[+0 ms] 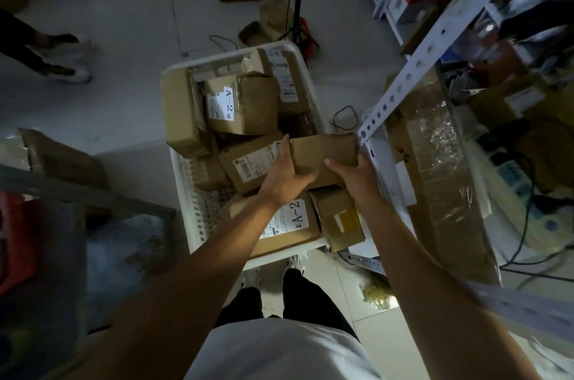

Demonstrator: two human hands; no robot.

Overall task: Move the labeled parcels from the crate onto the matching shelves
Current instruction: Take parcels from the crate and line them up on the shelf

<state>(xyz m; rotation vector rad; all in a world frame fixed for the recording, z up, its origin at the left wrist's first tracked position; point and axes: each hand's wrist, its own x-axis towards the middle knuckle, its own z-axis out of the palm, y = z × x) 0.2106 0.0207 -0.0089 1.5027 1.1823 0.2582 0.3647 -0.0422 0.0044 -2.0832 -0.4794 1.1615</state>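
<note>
— What is the crate (186, 180) made of?
— White plastic, smooth, with perforated walls. The parcels (245, 106) inside are matt brown cardboard with white paper labels.
— And the shelving?
— The shelf upright (413, 69) is pale painted metal with punched holes. The big carton (441, 180) beside it wears glossy, crinkled clear film. The floor (124, 22) looks smooth.

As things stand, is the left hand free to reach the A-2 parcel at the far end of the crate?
Probably not right now. The left hand grips the plain parcel together with the right hand. The far A-2 parcel lies uncovered on top in the crate, so its path looks free once that hand lets go.
</note>
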